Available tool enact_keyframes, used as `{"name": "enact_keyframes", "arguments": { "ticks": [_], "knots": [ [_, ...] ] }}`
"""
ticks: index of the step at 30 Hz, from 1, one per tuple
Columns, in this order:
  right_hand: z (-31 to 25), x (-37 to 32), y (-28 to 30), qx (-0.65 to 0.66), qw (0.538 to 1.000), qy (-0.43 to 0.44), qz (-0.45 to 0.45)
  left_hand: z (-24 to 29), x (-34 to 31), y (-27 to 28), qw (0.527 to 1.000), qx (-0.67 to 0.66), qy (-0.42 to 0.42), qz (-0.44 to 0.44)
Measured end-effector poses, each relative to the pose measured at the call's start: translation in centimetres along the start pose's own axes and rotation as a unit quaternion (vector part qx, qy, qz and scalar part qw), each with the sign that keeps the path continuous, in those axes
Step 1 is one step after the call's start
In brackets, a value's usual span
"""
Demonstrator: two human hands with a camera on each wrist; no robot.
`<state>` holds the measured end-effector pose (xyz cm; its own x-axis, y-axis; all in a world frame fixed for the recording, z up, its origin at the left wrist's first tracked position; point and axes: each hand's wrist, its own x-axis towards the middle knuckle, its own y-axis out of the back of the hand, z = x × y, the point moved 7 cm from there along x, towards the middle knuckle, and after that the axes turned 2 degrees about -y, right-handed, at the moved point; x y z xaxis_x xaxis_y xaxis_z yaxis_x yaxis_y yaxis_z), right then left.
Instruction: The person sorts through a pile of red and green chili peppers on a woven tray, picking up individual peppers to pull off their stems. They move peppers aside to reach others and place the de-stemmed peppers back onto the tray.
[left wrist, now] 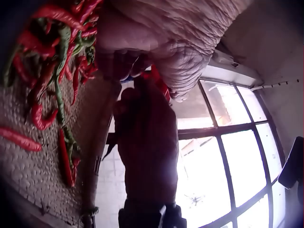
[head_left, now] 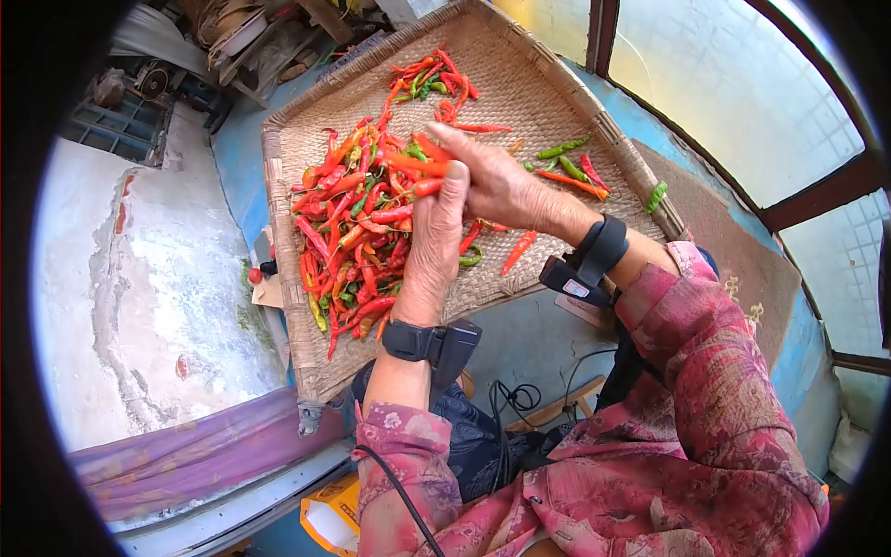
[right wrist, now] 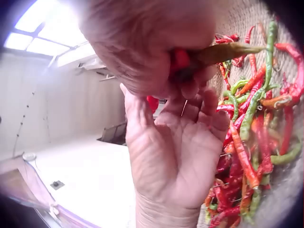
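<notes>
The right hand (head_left: 501,181) is closed on a chilli (right wrist: 228,51). In the right wrist view its fingertips pinch the red body, and the dull green-brown stem end sticks out towards the tray. The left hand (head_left: 432,246) stands upright just beside it, palm turned to the right hand. Its fingers are nearly straight and their tips lie against the right hand's fingers and the chilli. The left wrist view is dark and close, so I cannot tell whether the left hand also pinches the chilli or only touches it. The held chilli is therefore between the two hands and raised above the woven tray (head_left: 520,84), over the edge of the big heap.

That heap of chillies (head_left: 357,241) lies on the tray's left half, just beyond the left hand. It is mostly red and orange, with some green ones mixed in. A smaller cluster (head_left: 432,79) sits farther up the tray. A few green chillies (head_left: 564,148) and some loose red ones lie apart on its right side.

Each wrist wears a black camera band (head_left: 432,342), and the arms are in pink flowered sleeves (head_left: 705,371). The tray rests tilted on a blue ledge (head_left: 237,158). A window (head_left: 733,84) stands behind it, a purple cloth (head_left: 186,455) lies lower left, and a yellow box (head_left: 329,515) is near the person's knee.
</notes>
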<state>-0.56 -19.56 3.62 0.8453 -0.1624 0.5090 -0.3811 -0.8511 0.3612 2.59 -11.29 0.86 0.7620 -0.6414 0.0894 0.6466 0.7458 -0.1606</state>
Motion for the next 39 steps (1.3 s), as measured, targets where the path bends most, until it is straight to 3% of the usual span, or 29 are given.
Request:
{"name": "enact_keyframes", "arguments": {
  "ticks": [1,2,4,11,12,13,15,20,23,25,27,29,31,33,36,37,39],
  "knots": [
    [-0.5,-0.3,-0.4,0.003,0.998,-0.039,-0.053,-0.3,-0.1,-0.6,0.994,-0.105,0.026,0.009],
    [0.5,-0.6,-1.2,0.004,0.992,-0.08,-0.099,-0.4,0.0,-0.4,0.994,-0.106,0.026,0.008],
    [0.1,-0.6,-1.4,0.009,0.991,-0.069,-0.115,-1.3,0.2,0.4,0.972,-0.219,0.079,0.022],
    [-0.5,-0.4,-1.5,0.132,0.983,-0.016,-0.13,-0.4,0.9,3.8,0.973,-0.224,0.019,0.043],
    [0.4,-0.7,-1.7,0.202,0.952,-0.141,-0.181,0.1,1.3,4.6,0.971,-0.218,-0.01,0.097],
    [1.1,-1.5,-2.3,0.267,0.899,-0.262,-0.229,0.4,1.2,4.7,0.971,-0.217,-0.01,0.097],
    [1.5,-1.4,-2.1,0.294,0.904,-0.244,-0.19,1.4,0.7,5.7,0.959,-0.237,-0.029,0.154],
    [2.4,-0.6,-0.7,0.213,0.931,-0.254,-0.152,1.5,0.9,5.8,0.976,-0.182,-0.052,0.107],
    [2.9,-0.3,0.1,0.219,0.935,-0.25,-0.123,2.2,1.0,5.9,0.975,-0.162,-0.085,0.127],
    [3.0,0.1,1.0,0.242,0.937,-0.239,-0.084,3.4,0.6,6.5,0.956,-0.167,-0.148,0.19],
    [3.4,0.4,3.2,0.232,0.94,-0.242,-0.056,3.8,0.6,7.6,0.959,-0.156,-0.162,0.173],
    [4.3,0.8,5.7,0.203,0.954,-0.221,-0.001,3.5,0.5,8.8,0.949,-0.178,-0.156,0.207],
    [4.9,0.9,8.0,0.106,0.97,-0.216,0.044,3.2,0.4,8.4,0.958,-0.176,-0.134,0.184],
    [6.6,0.7,9.1,0.049,0.969,-0.231,0.072,1.1,0.7,6.3,0.969,-0.213,-0.019,0.126],
    [6.2,1.0,9.8,-0.255,0.958,-0.117,0.054,-0.3,0.3,4.2,0.974,-0.204,0.039,0.088],
    [6.6,0.8,9.4,-0.255,0.958,-0.117,0.055,-0.4,0.1,3.7,0.978,-0.186,0.054,0.082],
    [5.3,0.4,8.5,-0.353,0.93,-0.028,0.097,-0.6,-0.1,2.7,0.98,-0.18,0.058,0.055]
  ]
}}
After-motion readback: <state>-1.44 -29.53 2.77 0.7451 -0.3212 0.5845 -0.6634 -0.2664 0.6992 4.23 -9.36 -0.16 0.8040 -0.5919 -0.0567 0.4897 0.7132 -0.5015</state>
